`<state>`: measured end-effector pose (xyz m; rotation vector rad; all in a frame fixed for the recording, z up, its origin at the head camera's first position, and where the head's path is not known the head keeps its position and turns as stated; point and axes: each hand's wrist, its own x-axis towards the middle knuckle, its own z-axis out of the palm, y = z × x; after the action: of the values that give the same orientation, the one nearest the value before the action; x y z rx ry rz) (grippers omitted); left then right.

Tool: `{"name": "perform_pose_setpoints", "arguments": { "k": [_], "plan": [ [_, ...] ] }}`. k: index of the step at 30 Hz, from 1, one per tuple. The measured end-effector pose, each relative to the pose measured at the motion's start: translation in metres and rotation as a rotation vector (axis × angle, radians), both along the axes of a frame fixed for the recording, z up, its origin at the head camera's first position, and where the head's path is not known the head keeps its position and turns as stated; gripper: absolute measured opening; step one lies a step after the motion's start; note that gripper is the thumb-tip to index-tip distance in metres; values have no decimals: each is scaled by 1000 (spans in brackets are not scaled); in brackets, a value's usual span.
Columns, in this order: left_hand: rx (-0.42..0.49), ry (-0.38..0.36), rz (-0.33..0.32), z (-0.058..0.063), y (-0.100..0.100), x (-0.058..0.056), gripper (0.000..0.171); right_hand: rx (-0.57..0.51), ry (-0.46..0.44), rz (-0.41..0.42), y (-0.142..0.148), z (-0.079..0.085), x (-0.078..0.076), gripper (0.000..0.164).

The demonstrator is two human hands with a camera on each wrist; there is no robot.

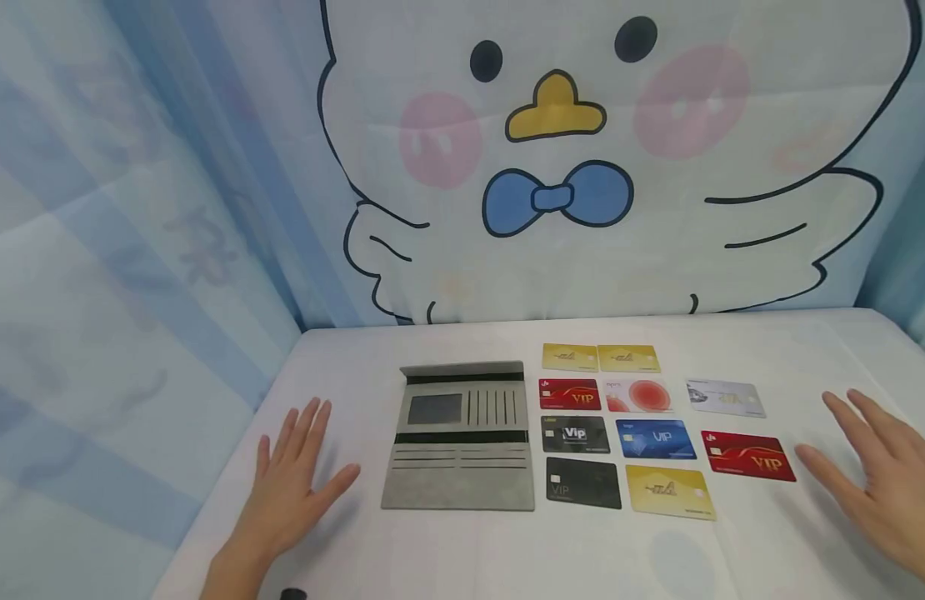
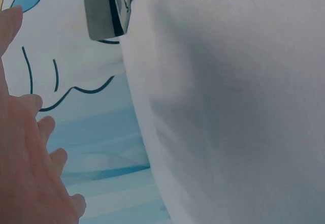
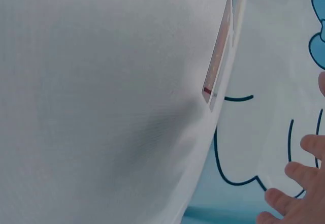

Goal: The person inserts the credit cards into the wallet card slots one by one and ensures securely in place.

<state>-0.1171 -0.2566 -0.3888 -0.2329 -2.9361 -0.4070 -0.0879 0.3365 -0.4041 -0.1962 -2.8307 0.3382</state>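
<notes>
My left hand (image 1: 292, 492) hovers with spread fingers to the left of a grey wallet (image 1: 462, 475), holding nothing. The wallet lies unfolded on the table, showing rows of card slots and a dark window pocket. On the other side, my right hand (image 1: 882, 483) is spread above the table near a red VIP card (image 1: 747, 455) and grips nothing. Several cards lie flat right of the wallet: a gold card (image 1: 668, 492), a black card (image 1: 582, 482), a blue VIP card (image 1: 655, 439), a dark grey Vip card (image 1: 574, 434), and a silver card (image 1: 725, 398).
Behind these are a second red VIP card (image 1: 570, 394), a white card with red circles (image 1: 637, 396) and two gold cards (image 1: 569, 357) side by side. A white cloth covers the table (image 1: 462, 554). A printed curtain (image 1: 552, 275) hangs along its back edge.
</notes>
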Motion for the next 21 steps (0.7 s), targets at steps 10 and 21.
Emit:
{"name": "perform_pose_setpoints", "arguments": {
  "k": [10,21],
  "plan": [
    [103,64,-52,-4,16,-9,88,-79,56,103,-22,2,-8,91],
    [220,70,-149,-9,37,-21,91,-166,59,215,-62,10,-18,86]
  ]
}}
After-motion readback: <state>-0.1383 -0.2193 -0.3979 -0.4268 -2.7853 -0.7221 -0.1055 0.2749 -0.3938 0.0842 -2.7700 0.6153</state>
